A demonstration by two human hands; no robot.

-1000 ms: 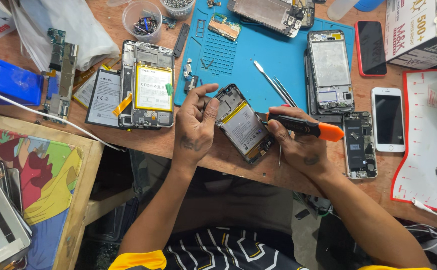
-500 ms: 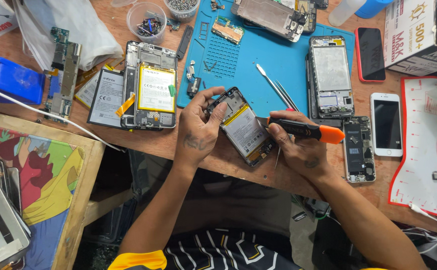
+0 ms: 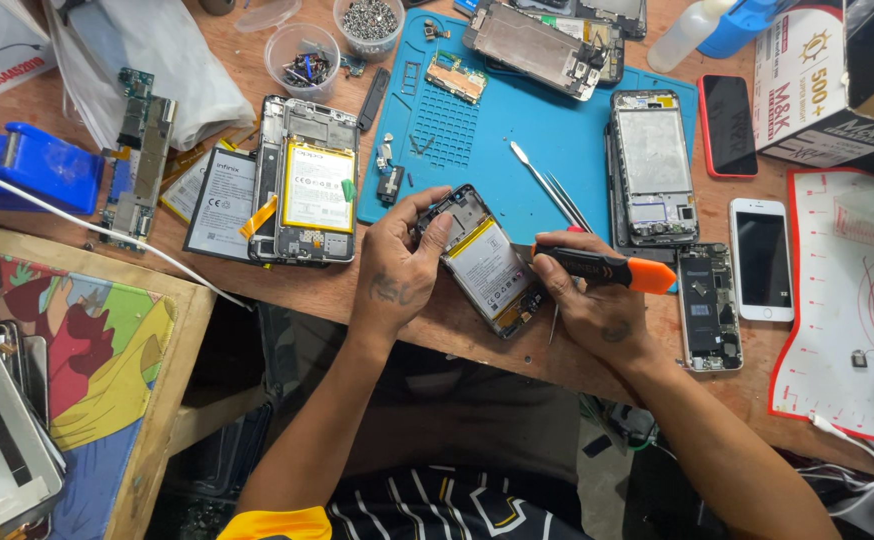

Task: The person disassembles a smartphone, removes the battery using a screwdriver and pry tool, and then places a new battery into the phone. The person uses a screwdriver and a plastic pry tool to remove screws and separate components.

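Blue silicone, ribbed and pocketed, forms the work mat (image 3: 477,150) on a worn wooden bench (image 3: 257,290), and at the mat's near edge lies the opened phone (image 3: 482,262), a flat rectangle tilted on a diagonal with its back cover off and a pale, smooth battery filling most of its frame. The left hand (image 3: 397,275) grips the phone's upper end, thumb laid along one long side and fingers curled over the top corner. The right hand (image 3: 592,300) is wrapped tight around a screwdriver (image 3: 607,268) with a black ribbed grip and an orange cap; its handle lies almost level, just beside the phone's right edge, and the tip is hidden under the fingers. Thin steel tweezers (image 3: 547,192) rest on the mat just above that hand. Left of the mat sits another stripped phone (image 3: 307,185) with a yellow-edged battery, and two round clear plastic cups (image 3: 337,45) hold small metal screws and parts.
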